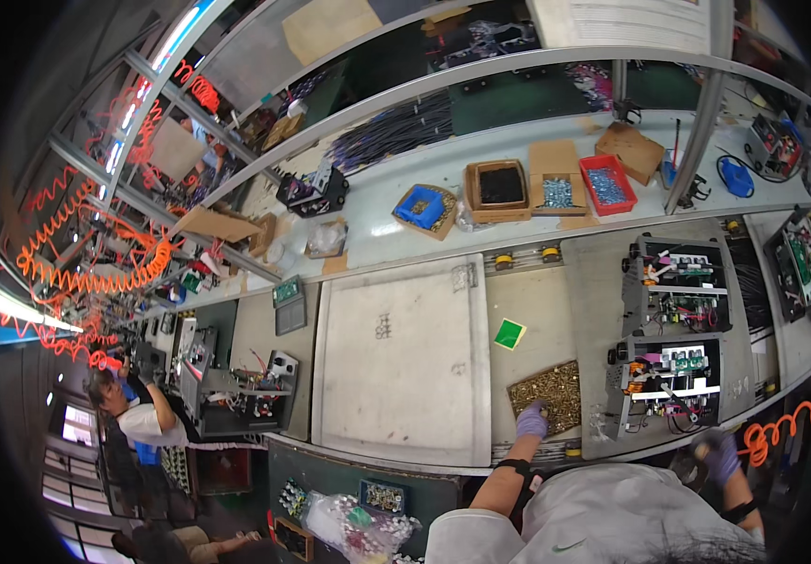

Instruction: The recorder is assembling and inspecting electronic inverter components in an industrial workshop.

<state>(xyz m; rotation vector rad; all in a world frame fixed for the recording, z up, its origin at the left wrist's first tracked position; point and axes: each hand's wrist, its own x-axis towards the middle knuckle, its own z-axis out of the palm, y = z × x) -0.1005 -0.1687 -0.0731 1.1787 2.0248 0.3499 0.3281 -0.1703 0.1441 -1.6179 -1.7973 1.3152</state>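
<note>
My left hand (532, 420), in a purple glove, reaches into a shallow box of small brass-coloured screws (544, 387). Its fingers are bent together at the screws, and whatever is between them is too small to make out. On the right, close to my body, my right hand (723, 458) in a matching glove is closed around something dark that I cannot identify. An orange coiled air hose (781, 434) ends beside that hand. Two open metal chassis with circuit boards and wires, a rear one (676, 282) and a front one (664, 385), lie between my hands and the shelf.
A large pale board (396, 376) lies left of the screws, with a green card (510, 334) nearby. Along the shelf stand a red bin (607, 185), a blue bin (421, 205) and cardboard boxes. Another person (147, 414) works at the far left. Metal frame posts cross above.
</note>
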